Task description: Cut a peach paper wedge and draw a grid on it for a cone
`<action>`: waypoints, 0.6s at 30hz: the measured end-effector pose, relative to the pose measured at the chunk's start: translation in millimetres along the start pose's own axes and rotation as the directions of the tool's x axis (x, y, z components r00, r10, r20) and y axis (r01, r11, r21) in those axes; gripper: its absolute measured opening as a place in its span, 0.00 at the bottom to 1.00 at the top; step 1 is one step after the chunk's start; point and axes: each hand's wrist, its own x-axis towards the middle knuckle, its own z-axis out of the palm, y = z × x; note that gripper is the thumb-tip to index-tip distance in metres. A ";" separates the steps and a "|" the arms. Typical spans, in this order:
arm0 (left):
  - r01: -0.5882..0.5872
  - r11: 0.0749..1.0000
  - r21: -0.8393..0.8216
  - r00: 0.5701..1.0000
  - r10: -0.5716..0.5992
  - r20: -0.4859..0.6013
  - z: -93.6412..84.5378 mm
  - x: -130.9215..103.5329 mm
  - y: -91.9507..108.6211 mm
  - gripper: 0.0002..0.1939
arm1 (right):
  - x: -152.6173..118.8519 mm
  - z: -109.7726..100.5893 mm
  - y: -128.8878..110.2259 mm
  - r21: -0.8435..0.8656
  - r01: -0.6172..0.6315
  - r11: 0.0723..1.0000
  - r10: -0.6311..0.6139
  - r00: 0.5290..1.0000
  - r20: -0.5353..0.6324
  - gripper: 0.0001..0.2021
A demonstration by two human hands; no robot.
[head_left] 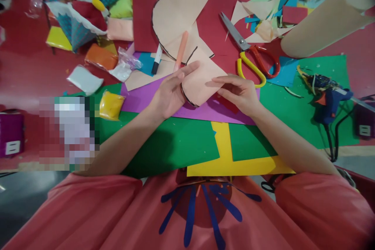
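Between my two hands is a small peach foam or paper cutout (pixel 202 76) with a black line along its curved edge. My left hand (pixel 174 90) supports its left side, thumb and fingers against it. At its right corner, my right hand (pixel 240 91) pinches it between thumb and fingers. Just beyond lies a larger peach cutout (pixel 178 15), also edged in black, on a red sheet (pixel 143 8). An orange stick-like piece (pixel 182 47) and a marker (pixel 157 59) rest near my left hand. Scissors (pixel 246 49) with one red and one yellow handle lie open past my right hand.
At right are a blue glue gun (pixel 329 103) with its cord, a rolled beige sheet (pixel 328 19) and a pile of scraps (pixel 269 11). Clay packets (pixel 111 105) and blue patterned cones (pixel 70 23) sit at left. Green sheets (pixel 175 136) cover the near table.
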 end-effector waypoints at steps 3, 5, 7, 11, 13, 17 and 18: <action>0.077 0.969 -0.234 0.994 -0.093 -0.058 9.3 -3.4 6.3 0.16 | 0.3 1.2 -1.0 -0.069 0.017 0.997 -0.013 0.998 0.054 0.12; 0.080 0.943 -0.324 0.995 -0.094 -0.027 12.5 -4.2 8.3 0.15 | 0.5 1.5 -1.5 -0.076 0.019 0.997 -0.014 0.998 0.065 0.12; 0.066 0.938 -0.340 0.998 -0.065 0.015 12.5 -3.9 8.5 0.16 | 0.5 1.6 -1.6 -0.067 0.018 0.998 -0.013 0.998 0.068 0.11; 0.042 0.972 -0.230 0.997 -0.028 0.066 6.5 -1.5 6.0 0.18 | 0.5 1.6 -0.9 -0.075 -0.025 0.997 0.030 0.997 0.075 0.10; 0.013 0.983 -0.181 0.997 0.001 0.076 2.8 -0.4 4.1 0.18 | 0.4 1.1 -0.7 -0.079 -0.038 0.996 0.045 0.995 0.089 0.10; -0.039 0.984 -0.172 0.998 0.049 0.050 -3.0 1.0 -2.8 0.19 | 0.6 -1.7 -1.4 -0.077 -0.025 0.997 0.036 0.989 0.142 0.10; -0.043 0.986 -0.162 0.998 0.050 0.039 -3.9 1.0 -4.9 0.20 | 0.8 -2.6 -1.7 -0.070 -0.025 0.997 0.035 0.988 0.151 0.10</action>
